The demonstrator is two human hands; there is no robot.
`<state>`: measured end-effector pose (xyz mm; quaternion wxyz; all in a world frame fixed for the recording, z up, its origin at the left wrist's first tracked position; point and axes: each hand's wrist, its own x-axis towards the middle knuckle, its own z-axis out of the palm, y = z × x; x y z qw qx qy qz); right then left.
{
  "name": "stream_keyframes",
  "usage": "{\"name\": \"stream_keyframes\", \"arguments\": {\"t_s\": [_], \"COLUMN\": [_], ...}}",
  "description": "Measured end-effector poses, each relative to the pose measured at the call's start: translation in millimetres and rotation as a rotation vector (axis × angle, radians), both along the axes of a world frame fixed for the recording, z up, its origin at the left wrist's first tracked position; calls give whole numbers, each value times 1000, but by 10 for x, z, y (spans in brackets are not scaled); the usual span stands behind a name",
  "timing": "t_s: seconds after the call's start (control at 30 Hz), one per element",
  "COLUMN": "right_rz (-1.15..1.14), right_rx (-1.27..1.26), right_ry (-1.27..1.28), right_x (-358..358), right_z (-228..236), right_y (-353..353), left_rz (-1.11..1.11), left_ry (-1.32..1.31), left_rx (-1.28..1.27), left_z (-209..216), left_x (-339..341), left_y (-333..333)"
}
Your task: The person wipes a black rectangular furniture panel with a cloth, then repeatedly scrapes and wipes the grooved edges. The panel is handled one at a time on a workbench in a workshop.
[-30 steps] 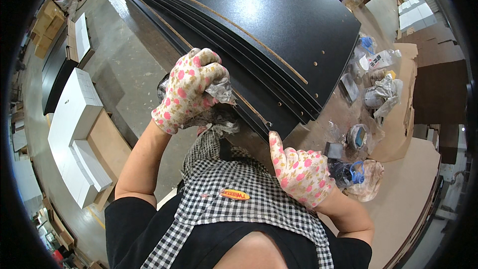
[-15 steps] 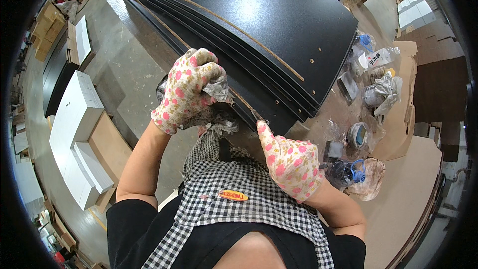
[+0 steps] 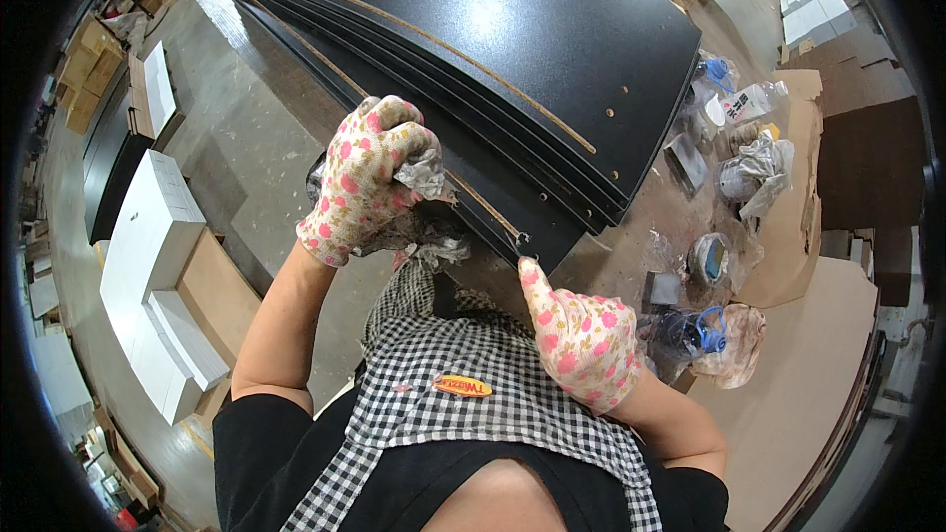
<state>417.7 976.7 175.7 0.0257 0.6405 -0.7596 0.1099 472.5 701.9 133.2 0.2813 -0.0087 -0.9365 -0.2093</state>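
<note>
My left hand (image 3: pixel 370 177), in a white glove with pink flowers, is closed round a crumpled grey rag (image 3: pixel 424 175) at the near edge of a stack of black boards (image 3: pixel 463 15). More dirty grey rag or plastic bunches below that wrist. My right hand (image 3: pixel 584 335), gloved alike, points its index finger at the near corner of the lowest visible board. The other fingers fold under, partly hidden, and nothing shows in them. Just past the fingertip, dark crumbs lie at the end of a thin brown groove (image 3: pixel 483 202) along the board's edge.
To the right lie bottles, a black-filled jug with a blue handle (image 3: pixel 705 330), a roll of tape (image 3: pixel 708 261), a dark sanding-type block (image 3: pixel 661 291) and crumpled plastic. White panels (image 3: pixel 148 236) are stacked on the left floor. Cardboard (image 3: pixel 788 197) stands at far right.
My right index finger has drawn back slightly toward me from the groove's end, uncovering the crumbs there. My left hand stays nearly in place with the rag.
</note>
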Motion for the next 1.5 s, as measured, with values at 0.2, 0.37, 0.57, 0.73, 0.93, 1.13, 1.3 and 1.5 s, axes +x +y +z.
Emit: {"name": "stream_keyframes", "arguments": {"t_s": [0.2,0.37,0.57,0.73,0.93,1.13,1.3,1.5], "right_rz": [-73,-55,1,-9,-4,-10,-92,-220], "right_rx": [-39,89,89,-27,2,10,-270,-627], "right_ry": [-57,33,34,-53,23,51,-294,-773], "right_x": [48,35,-84,-88,-86,-130,-196,-182], "right_z": [-74,-31,-40,-40,-44,-48,-48,-82], "right_y": [-152,-58,23,29,97,141,167,232], "left_rz": [-4,-4,-12,-11,4,2,-19,-97], "left_ry": [4,15,9,-3,-12,13,-35,143], "left_rx": [11,19,32,24,22,31,135,364], "left_z": [11,4,12,22,-19,11,67,191], "left_x": [-7,-2,2,-4,9,5,48,57], "left_y": [11,13,14,12,-6,24,-6,239]}}
